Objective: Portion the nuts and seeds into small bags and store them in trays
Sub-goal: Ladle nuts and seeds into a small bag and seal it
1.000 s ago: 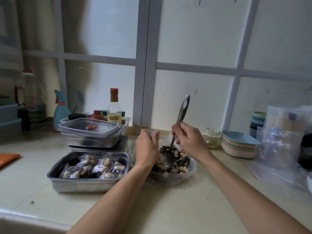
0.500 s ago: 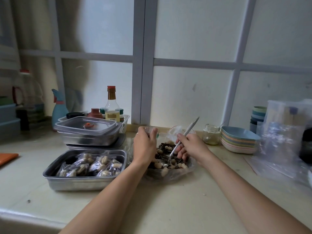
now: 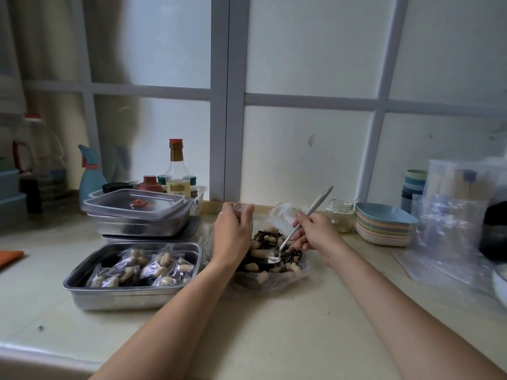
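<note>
Holds small clear plastic bag (image 3: pixel 242 208) in curled left hand (image 3: pixel 233 237); grips long steel spoon (image 3: pixel 318 204) mid-handle in right hand (image 3: pixel 315 231). Likely light, slippery, floppy film: pinch at mouth.

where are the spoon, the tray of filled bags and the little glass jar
spoon (image 3: pixel 318 204), head view, on the upper part of its handle
tray of filled bags (image 3: pixel 123 298), head view, on its front wall
glass jar (image 3: pixel 341 219), head view, on the middle of its body
</note>
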{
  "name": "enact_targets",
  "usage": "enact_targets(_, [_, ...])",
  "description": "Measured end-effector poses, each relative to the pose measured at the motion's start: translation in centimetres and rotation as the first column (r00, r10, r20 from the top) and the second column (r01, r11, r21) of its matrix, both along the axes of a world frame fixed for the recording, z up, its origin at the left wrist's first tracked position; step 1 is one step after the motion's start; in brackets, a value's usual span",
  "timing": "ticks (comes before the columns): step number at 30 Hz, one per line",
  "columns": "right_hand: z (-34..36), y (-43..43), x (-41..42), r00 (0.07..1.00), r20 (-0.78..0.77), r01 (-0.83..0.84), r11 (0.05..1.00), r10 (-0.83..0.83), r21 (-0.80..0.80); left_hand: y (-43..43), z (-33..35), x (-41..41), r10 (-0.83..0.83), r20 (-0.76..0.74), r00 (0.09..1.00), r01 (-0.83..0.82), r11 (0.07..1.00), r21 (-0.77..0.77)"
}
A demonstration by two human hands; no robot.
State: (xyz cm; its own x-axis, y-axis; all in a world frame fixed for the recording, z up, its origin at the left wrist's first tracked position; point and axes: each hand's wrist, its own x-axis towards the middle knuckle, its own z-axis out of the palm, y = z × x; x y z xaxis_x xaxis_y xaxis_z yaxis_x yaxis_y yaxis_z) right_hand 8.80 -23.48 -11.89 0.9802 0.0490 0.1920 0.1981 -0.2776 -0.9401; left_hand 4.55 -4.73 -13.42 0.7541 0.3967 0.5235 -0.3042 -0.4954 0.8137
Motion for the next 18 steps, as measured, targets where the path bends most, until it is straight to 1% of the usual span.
enact_targets(9, [1.4,-1.9,0.3,0.99,0.038,0.139,0.99,-0.138,-0.031,0.2,0.0,-0.1,-0.007,-0.032,0.999,0.007,1.0,0.003])
enact_targets(12, [2.8,-2.1,0.4,0.982,0.053,0.183,0.983,-0.182,-0.015,-0.1,0.1,-0.1,-0.06,-0.071,0.996,0.063,0.997,0.034])
enact_targets(15, [4.6,-2.2,0.7,0.971,0.071,0.23,0.973,-0.23,0.013,-0.5,-0.1,-0.1,-0.121,-0.104,0.987,0.131,0.986,0.098])
enact_targets(18, [6.7,-2.2,0.9,0.95,0.126,0.286,0.958,-0.285,0.008,-0.6,-0.2,0.1,-0.179,-0.13,0.975,0.198,0.969,0.149])
